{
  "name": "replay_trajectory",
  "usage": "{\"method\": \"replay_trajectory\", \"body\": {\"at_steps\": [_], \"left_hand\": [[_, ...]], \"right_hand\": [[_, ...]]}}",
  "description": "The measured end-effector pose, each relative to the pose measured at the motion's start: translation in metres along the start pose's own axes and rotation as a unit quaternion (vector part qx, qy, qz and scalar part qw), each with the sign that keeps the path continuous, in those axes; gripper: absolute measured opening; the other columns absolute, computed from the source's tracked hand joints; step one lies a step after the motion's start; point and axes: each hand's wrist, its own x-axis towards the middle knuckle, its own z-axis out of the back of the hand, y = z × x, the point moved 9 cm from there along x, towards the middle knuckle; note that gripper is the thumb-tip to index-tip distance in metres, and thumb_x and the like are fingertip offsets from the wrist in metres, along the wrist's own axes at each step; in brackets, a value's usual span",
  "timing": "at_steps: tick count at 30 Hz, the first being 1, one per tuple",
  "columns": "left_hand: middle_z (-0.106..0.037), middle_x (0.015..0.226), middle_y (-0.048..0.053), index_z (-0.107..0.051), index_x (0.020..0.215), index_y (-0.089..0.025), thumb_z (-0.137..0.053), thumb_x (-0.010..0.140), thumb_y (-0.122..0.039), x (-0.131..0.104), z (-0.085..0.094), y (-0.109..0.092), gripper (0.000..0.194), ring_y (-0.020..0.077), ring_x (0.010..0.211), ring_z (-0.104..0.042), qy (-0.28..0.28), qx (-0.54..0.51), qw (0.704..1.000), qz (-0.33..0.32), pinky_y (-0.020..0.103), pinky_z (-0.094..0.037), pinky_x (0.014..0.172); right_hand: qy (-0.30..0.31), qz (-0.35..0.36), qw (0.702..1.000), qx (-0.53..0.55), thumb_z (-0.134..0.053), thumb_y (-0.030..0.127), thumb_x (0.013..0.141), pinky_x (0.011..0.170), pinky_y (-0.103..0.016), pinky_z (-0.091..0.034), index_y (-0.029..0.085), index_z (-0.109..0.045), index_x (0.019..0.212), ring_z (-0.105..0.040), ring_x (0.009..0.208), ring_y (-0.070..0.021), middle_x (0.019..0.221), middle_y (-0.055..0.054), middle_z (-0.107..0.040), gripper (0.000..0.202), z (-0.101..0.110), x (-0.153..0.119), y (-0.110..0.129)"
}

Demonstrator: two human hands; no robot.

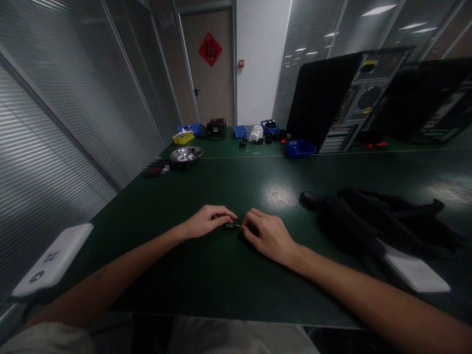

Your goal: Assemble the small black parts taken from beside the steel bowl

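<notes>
Between my hands, close to the green tabletop, is a small dark green piece with a thin pale shaft or wire point(231, 225) at its right end. It is too small to name surely. My left hand point(207, 221) is just above and left of it, fingers stretched out, fingertips at the piece; whether they touch it I cannot tell. My right hand point(271, 234) is curled, with thumb and forefinger pinched at the thin end. Its other fingers are folded and partly hidden.
A black bag point(354, 221) and a white slab-shaped device point(415, 268) lie on the right. Another white device point(53, 260) is at the left edge. Farther back are a metal bowl point(177, 156), a yellow tray point(183, 138), a blue bin point(300, 149) and a black computer tower point(320, 98).
</notes>
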Motion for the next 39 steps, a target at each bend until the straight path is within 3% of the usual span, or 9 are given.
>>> {"method": "replay_trajectory", "body": {"at_steps": [8, 16, 31, 39], "left_hand": [[-0.066, 0.101, 0.005, -0.074, 0.117, -0.019, -0.073, 0.092, -0.04, -0.001, 0.003, -0.002, 0.032, 0.0163, 0.085, -0.058, 0.013, 0.028, 0.999, -0.029, 0.027, -0.044, 0.074], [-0.069, 0.11, 0.007, -0.075, 0.118, -0.021, -0.072, 0.094, -0.034, -0.003, 0.004, -0.004, 0.028, 0.018, 0.094, -0.062, 0.01, 0.022, 0.999, -0.045, 0.029, -0.047, 0.08], [-0.071, 0.105, 0.009, -0.079, 0.104, -0.017, -0.074, 0.091, -0.037, -0.002, 0.004, -0.003, 0.024, 0.019, 0.092, -0.065, -0.007, 0.003, 0.999, -0.048, 0.03, -0.049, 0.08], [-0.072, 0.104, 0.007, -0.078, 0.111, -0.019, -0.075, 0.091, -0.036, -0.003, 0.0, -0.005, 0.026, 0.0188, 0.092, -0.065, 0.002, 0.008, 0.999, -0.043, 0.029, -0.047, 0.08]], "right_hand": [[-0.006, -0.023, 1.0, -0.018, -0.061, 0.027, 0.096, 0.062, -0.027, -0.034, 0.021, -0.063, 0.095, -0.057, 0.072, -0.0127, 0.093, 0.0, -0.063, 0.007, -0.001, 0.0, -0.004], [0.008, -0.012, 0.999, -0.041, -0.059, 0.029, 0.099, 0.06, -0.026, -0.032, 0.022, -0.064, 0.098, -0.055, 0.07, -0.0121, 0.096, 0.0, -0.063, 0.009, -0.002, -0.002, -0.001], [-0.006, 0.037, 0.999, -0.013, -0.054, 0.025, 0.102, 0.064, -0.027, -0.036, 0.02, -0.059, 0.102, -0.056, 0.073, -0.0132, 0.098, -0.001, -0.062, 0.007, -0.004, -0.002, 0.003], [0.0, 0.053, 0.998, -0.035, -0.054, 0.027, 0.103, 0.063, -0.027, -0.034, 0.021, -0.059, 0.101, -0.056, 0.074, -0.0137, 0.096, -0.001, -0.061, 0.008, -0.006, -0.003, 0.007]]}}
